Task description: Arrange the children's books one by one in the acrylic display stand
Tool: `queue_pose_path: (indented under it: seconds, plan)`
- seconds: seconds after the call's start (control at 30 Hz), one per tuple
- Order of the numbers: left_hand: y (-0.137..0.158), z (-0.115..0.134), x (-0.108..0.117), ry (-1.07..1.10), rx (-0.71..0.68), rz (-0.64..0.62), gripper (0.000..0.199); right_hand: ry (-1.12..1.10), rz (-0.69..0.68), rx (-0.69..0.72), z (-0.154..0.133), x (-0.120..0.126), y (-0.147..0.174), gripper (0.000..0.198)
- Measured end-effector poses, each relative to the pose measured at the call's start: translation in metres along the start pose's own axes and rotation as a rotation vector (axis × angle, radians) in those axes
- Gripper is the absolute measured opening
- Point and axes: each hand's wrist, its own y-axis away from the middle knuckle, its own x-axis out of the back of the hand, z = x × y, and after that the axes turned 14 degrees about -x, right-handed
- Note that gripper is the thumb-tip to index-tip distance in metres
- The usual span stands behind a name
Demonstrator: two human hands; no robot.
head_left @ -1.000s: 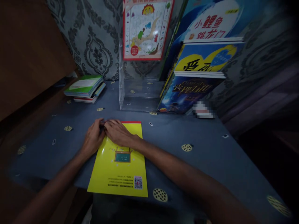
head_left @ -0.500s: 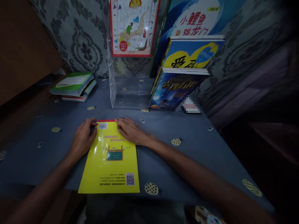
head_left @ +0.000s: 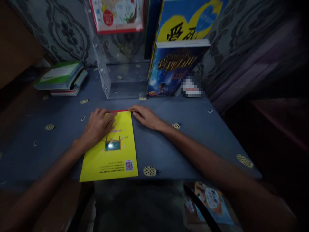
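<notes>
A thin yellow book (head_left: pixel 118 158) with a red top edge lies flat on the table, its near edge reaching the table's front. Its cover shows a small chalkboard picture, a QR code and print that is upside down to me. My left hand (head_left: pixel 100 125) rests over its upper left part, fingers spread across the cover and hiding that corner. At the upper right corner is my right hand (head_left: pixel 146 117), its fingertips and thumb drawn close together on the red edge.
Behind the book stands a clear acrylic rack (head_left: pixel 102 69), a red-framed book (head_left: pixel 119 30) higher up in it. Upright books (head_left: pixel 172 69) lean on its right side, near a blurred-out white object (head_left: pixel 191 88). A book stack (head_left: pixel 61 75) lies left. Another book (head_left: pixel 212 201) is below the table.
My left hand has moved from beside the book onto its cover. My right hand has shifted off the cover to the top right corner. The view has tilted downward.
</notes>
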Motion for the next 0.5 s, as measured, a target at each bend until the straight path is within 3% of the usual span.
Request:
queue_pose_path:
  seconds: [0.2, 0.33, 0.5]
  plan:
    - [-0.028, 0.009, -0.024, 0.135, -0.132, -0.062, 0.046, 0.042, 0.007, 0.010, 0.003, 0.001, 0.002, 0.038]
    - [-0.018, 0.017, -0.020, 0.179, -0.189, -0.077, 0.045, 0.075, 0.024, 0.049, 0.006, -0.001, 0.001, 0.033]
    - [0.010, 0.044, -0.004, 0.275, -0.329, -0.081, 0.039, 0.080, 0.058, 0.091, 0.012, -0.005, -0.001, 0.030]
